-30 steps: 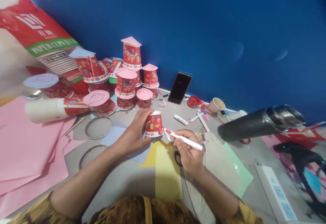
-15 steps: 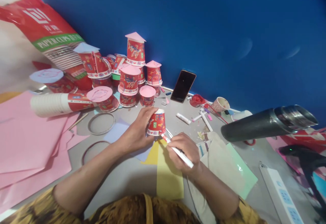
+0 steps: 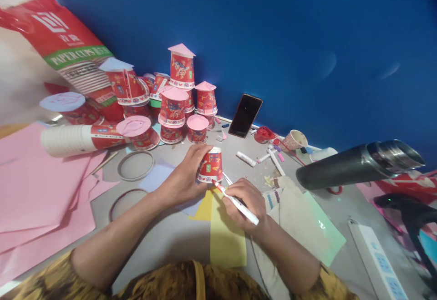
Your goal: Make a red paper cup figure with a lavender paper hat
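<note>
One paper cup (image 3: pixel 213 165), red, held upside down in the middle of the scene, above the near part of the grey table (image 3: pixel 164 236); whether its rim is rested on anything cannot be told. The wall is printed with blue and yellow figures and a small green panel; the narrow upper end is edged in white, and the wide lower end is ringed by a white band with small pink and purple motifs. The cup's left side is gripped by the left hand (image 3: pixel 187 172), by which part of the wall is covered. One marker (image 3: pixel 243 209), white-barrelled, red towards the tip, clasped in the fingers of the right hand (image 3: pixel 246 202); it is slanted, with its tip set at the cup's lower band. The two hands are kept apart, one at either side of the cup. A slim metallic tool (image 3: pixel 227 178), partly hidden, is seen just beside the right hand. Yellow paper (image 3: pixel 228 236) is laid on the near side, below the cup. On the far left, red cups with pink cone tops (image 3: pixel 173 106) are grouped, some stacked; on the far side, a dark phone (image 3: pixel 246 114) is leaned against the blue wall (image 3: pixel 239 31). A dark flask (image 3: pixel 341 168) is placed on the right.
</note>
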The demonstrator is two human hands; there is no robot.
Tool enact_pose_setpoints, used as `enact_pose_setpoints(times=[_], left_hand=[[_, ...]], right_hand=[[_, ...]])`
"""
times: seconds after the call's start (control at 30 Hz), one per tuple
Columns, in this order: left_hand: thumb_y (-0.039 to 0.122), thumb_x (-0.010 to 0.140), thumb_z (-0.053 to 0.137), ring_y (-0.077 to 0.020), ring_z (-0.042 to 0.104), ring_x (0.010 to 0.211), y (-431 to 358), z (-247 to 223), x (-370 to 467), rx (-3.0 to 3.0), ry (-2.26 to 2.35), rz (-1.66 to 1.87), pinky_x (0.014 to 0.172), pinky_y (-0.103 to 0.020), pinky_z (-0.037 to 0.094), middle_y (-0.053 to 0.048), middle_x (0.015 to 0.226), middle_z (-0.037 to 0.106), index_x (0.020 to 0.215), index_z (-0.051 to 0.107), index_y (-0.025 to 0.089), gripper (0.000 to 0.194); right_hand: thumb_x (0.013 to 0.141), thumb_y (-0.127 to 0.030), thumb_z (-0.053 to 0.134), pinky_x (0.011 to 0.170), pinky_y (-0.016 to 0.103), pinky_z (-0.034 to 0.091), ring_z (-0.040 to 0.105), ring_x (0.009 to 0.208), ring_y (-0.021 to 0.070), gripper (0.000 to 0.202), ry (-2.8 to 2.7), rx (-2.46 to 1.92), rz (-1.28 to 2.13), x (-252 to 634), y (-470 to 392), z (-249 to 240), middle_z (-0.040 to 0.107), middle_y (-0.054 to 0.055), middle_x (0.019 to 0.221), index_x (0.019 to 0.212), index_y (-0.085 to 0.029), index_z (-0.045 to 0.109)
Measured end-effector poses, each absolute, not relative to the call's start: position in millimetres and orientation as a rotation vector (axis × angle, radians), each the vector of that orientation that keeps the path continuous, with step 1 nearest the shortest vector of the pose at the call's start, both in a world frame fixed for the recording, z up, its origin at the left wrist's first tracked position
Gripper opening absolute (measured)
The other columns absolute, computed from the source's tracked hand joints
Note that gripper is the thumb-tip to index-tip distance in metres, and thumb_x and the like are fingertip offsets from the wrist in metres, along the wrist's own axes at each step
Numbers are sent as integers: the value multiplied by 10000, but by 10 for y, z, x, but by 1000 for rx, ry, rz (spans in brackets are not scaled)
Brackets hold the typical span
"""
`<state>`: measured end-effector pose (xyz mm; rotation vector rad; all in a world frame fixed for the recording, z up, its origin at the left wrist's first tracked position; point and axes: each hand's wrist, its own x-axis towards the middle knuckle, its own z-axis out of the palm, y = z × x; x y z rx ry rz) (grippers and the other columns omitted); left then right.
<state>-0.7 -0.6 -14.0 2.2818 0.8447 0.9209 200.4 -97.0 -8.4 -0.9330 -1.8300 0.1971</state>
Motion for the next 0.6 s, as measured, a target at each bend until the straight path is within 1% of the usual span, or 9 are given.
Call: enact_pose_setpoints(times=[0.23,0.43,0.6], left_hand=[[178,791,753,-345,438,1422,-12,-149,-3,2271,839,929,1192,-537,404,-161,1481,435,1521,331,233,845],[198,784,781,-344,462,1399,-10,-139,7,2271,838,930,1182,-520,419,-159,1459,462,1498,359,219,830],[172,767,778,-347,476,1382,-8,-135,9,2269,846,932,1172,-527,429,-160,1445,471,1484,375,217,824]], right_hand=[[901,-80,648,677,361,551,654,730,201,187,-1837,-928,191,2003,-971,-88,726,87,835,1057,-183,640],[905,-87,626,663,346,547,647,700,193,153,-1831,-957,193,1996,-967,-77,718,76,801,1023,-186,631],[898,-82,623,649,341,544,642,685,193,154,-1817,-961,181,1992,-978,-64,710,71,786,1010,-188,627]])
